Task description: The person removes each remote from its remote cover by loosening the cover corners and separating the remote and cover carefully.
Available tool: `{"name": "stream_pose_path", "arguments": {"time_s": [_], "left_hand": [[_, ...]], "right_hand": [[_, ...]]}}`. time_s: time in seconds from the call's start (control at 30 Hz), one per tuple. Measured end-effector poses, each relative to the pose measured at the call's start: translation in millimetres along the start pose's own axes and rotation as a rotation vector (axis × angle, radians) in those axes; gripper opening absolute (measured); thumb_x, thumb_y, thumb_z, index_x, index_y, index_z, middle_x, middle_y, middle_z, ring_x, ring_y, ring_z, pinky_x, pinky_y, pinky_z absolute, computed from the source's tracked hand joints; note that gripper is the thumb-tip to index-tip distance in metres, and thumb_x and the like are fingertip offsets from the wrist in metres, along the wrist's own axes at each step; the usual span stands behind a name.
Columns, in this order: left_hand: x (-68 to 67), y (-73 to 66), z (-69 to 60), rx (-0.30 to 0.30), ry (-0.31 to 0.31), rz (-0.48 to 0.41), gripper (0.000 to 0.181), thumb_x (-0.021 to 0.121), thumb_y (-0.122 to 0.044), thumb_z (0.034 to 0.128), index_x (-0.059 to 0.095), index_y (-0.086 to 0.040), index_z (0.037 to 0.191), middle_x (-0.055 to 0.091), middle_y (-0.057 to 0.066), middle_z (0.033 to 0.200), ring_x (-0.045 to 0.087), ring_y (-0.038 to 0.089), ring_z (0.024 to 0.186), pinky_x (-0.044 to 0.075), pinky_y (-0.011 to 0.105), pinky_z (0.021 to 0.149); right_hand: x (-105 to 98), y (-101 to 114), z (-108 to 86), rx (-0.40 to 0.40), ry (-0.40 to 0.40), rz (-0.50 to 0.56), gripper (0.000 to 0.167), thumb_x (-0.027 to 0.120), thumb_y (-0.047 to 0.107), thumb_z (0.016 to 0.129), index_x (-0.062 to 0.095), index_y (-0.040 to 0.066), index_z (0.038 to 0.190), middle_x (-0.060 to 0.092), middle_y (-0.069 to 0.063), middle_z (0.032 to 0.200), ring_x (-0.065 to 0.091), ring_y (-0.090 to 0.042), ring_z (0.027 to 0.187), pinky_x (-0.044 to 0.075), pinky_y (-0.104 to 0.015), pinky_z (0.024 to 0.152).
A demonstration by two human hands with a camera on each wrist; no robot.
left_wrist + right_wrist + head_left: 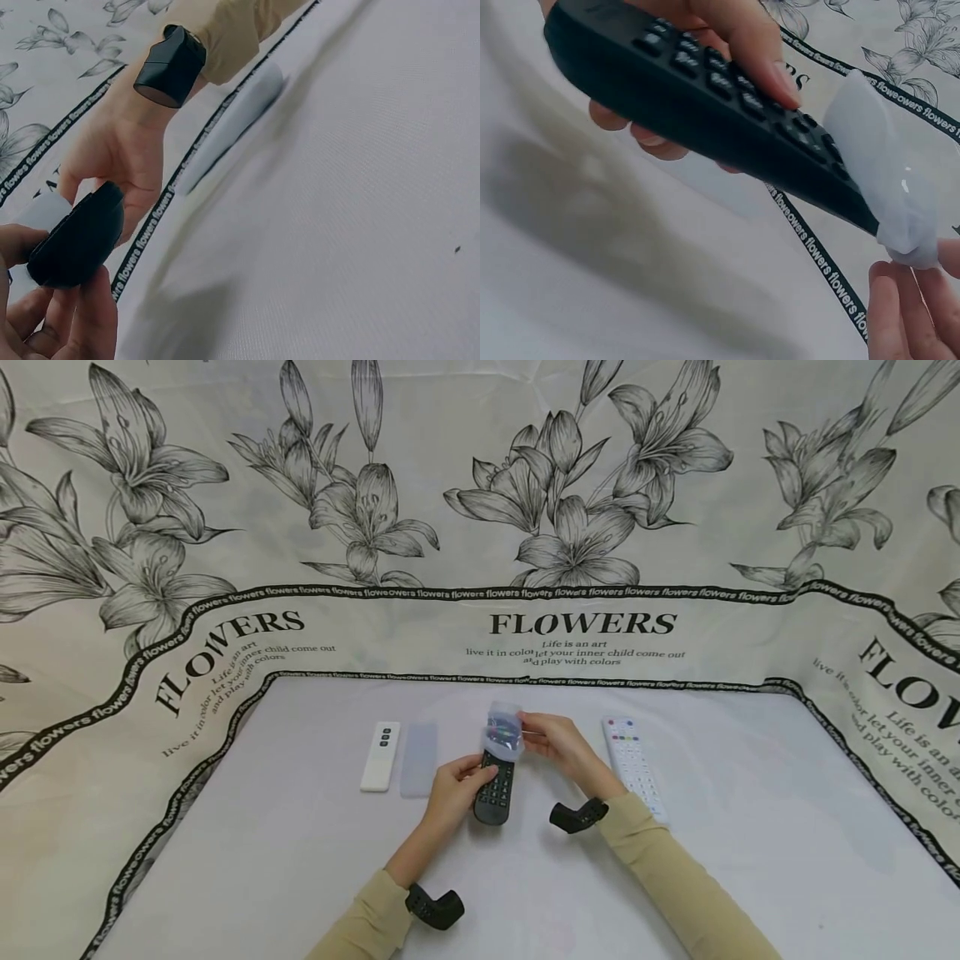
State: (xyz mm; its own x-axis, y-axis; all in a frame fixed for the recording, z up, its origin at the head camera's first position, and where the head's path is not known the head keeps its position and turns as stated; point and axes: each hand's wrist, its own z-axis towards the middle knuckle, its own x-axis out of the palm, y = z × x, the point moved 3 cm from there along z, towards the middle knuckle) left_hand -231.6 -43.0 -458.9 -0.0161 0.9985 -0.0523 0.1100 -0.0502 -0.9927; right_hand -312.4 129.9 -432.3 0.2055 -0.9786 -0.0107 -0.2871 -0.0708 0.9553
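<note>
A black remote control (492, 806) is held over the white table, tilted, its far end inside a crumpled translucent silicone sleeve (503, 735). My left hand (455, 787) grips the remote's body, thumb on the button side and fingers beneath, as the right wrist view shows. At the far end, my right hand (564, 746) pinches the sleeve's edge between thumb and fingers. The right wrist view has the sleeve (889, 172) bunched over the remote's tip, with most buttons of the remote (697, 97) uncovered. The left wrist view shows chiefly the remote's dark near end (79, 240).
Left of the hands, a small white remote (381, 757) lies beside a flat translucent sleeve (419, 758). A longer white remote (628, 752) with coloured buttons lies to the right, partly behind the right forearm. Flower-printed cloth (405, 639) borders the table's back and sides.
</note>
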Motion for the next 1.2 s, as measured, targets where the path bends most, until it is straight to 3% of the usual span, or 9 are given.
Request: {"name": "stream_pose_path", "arguments": {"time_s": [0.43,0.77,1.2], "left_hand": [[0.0,0.4,-1.7,0.064,0.006,0.080,0.040,0.070,-0.016,0.0851,0.064,0.007,0.117,0.071,0.016,0.093,0.056,0.004,0.071,0.047,0.018,0.061],[0.4,1.9,-6.5,0.077,0.009,0.089,0.039,0.069,-0.017,0.0867,0.063,0.007,0.118,0.070,0.019,0.097,0.055,0.005,0.075,0.047,0.020,0.062],[-0.5,-3.9,-10.7,0.078,-0.002,0.086,0.039,0.070,-0.016,0.0852,0.064,0.008,0.116,0.069,0.017,0.094,0.056,0.004,0.072,0.047,0.019,0.063]], "right_hand": [[-6,2,2.6,-0.075,0.017,0.038,0.043,0.055,0.010,0.094,0.049,-0.013,0.130,0.068,0.005,0.093,0.065,-0.003,0.083,0.054,-0.020,0.083],[-7,1,3.0,-0.068,0.035,-0.041,0.043,0.053,0.012,0.095,0.049,-0.012,0.131,0.064,-0.011,0.117,0.064,-0.003,0.087,0.053,-0.023,0.088],[-4,5,4.8,-0.119,-0.018,-0.030,0.038,0.056,0.010,0.094,0.054,-0.013,0.125,0.068,0.005,0.094,0.064,-0.001,0.080,0.054,-0.018,0.080]]}}
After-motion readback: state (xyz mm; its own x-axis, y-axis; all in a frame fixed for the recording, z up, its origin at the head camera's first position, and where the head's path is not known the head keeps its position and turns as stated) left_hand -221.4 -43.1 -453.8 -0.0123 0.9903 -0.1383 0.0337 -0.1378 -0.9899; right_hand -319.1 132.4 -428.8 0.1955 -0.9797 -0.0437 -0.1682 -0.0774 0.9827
